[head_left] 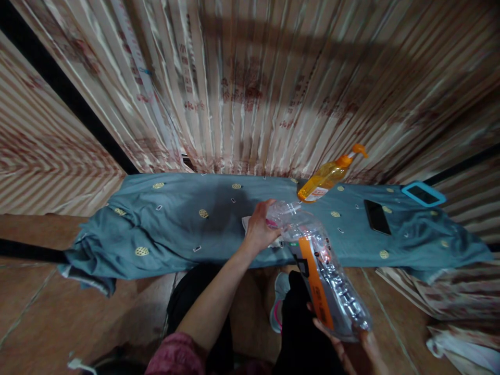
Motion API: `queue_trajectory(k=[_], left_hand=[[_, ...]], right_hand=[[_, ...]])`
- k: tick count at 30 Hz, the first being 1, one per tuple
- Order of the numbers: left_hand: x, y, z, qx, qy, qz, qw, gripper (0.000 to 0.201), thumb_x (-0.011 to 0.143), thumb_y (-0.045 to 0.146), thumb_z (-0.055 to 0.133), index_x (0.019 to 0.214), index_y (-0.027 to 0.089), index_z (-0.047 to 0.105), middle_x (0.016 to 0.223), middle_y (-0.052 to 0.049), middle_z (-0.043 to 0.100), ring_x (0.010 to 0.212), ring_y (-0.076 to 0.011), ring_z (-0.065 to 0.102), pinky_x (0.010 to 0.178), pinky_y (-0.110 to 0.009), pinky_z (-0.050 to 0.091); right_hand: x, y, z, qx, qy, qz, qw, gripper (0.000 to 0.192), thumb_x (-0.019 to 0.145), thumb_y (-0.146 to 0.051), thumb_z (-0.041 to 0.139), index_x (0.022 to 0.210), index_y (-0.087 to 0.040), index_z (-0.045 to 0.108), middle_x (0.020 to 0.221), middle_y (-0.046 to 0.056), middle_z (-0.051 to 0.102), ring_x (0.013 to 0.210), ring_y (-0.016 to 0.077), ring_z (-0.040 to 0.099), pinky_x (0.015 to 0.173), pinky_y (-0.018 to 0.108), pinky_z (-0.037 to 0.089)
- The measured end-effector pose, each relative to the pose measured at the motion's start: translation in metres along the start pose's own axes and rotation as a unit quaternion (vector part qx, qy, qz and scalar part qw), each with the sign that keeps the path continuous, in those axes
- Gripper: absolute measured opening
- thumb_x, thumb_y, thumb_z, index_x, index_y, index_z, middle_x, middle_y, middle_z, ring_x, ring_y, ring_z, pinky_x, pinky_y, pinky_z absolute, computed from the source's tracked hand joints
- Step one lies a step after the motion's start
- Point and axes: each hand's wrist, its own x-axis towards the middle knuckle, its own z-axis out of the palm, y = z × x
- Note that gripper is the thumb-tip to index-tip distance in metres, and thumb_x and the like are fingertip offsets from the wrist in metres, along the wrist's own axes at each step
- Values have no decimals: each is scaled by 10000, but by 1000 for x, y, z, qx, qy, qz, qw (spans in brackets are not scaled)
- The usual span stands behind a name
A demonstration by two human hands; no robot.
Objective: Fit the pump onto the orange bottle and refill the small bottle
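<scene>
A large clear plastic bottle with an orange and grey label is tilted over the near edge of the cloth-covered bench, its base towards me. My right hand grips it around the base. At the bottle's upper end, my left hand is closed around a clear, cup-like plastic piece. I cannot tell whether that piece is separate from the bottle or part of it. Something pink shows by the left fingers. Partly hidden behind the left hand lies a small whitish item.
A yellow pump bottle with an orange top stands on the teal patterned cloth, just beyond my hands. To the right lie a dark phone and a blue-framed device. Striped curtains hang behind the bench.
</scene>
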Motion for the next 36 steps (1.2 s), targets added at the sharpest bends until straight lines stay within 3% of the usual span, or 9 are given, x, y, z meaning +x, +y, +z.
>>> queue_trajectory(k=[2,4,8,14,22,36], left_hand=[[1,0,0,0,3,6,1000,665,683,436,798,1225,213,484,1168,-102,611,1089,-277,615,949,-435,517],[2,-1,1,-1,15,21,1000,666,669,426,805,1206,205,480,1199,-113,590,1120,-284,600,978,-459,504],[5,1,3,3,35,46,998,679,629,357,829,1181,213,462,1302,-134,524,1216,-301,543,1031,-500,467],[4,4,7,4,17,31,999,657,666,291,794,1205,194,432,1188,-120,583,1125,-285,594,947,-456,509],[3,3,8,10,26,50,998,705,670,364,804,1237,185,425,1211,-134,561,1127,-287,582,948,-450,510],[-5,5,9,13,41,52,998,564,763,353,738,1218,205,439,1190,-108,555,1117,-267,579,950,-442,505]], right_hand=[[0,3,-3,24,-12,4,1000,709,702,-520,770,1330,-292,532,1156,110,727,1037,327,694,965,495,500],[-1,4,-4,40,-17,2,999,785,692,-488,790,1385,-296,475,1145,95,733,1037,311,696,881,421,562],[-3,2,-3,22,-5,-8,1000,792,710,-435,775,1410,-293,434,1151,61,734,1042,308,695,860,402,590],[-6,-7,0,-20,14,-4,1000,858,705,-416,762,1452,-275,364,1133,64,741,1018,276,709,840,348,597],[-10,-11,-1,-45,9,-21,999,780,733,-441,732,1430,-290,415,1181,50,725,1042,285,700,858,359,591],[-12,-1,-10,-111,14,-72,991,788,655,-593,706,1349,-269,521,1204,107,706,1034,378,686,861,476,551]])
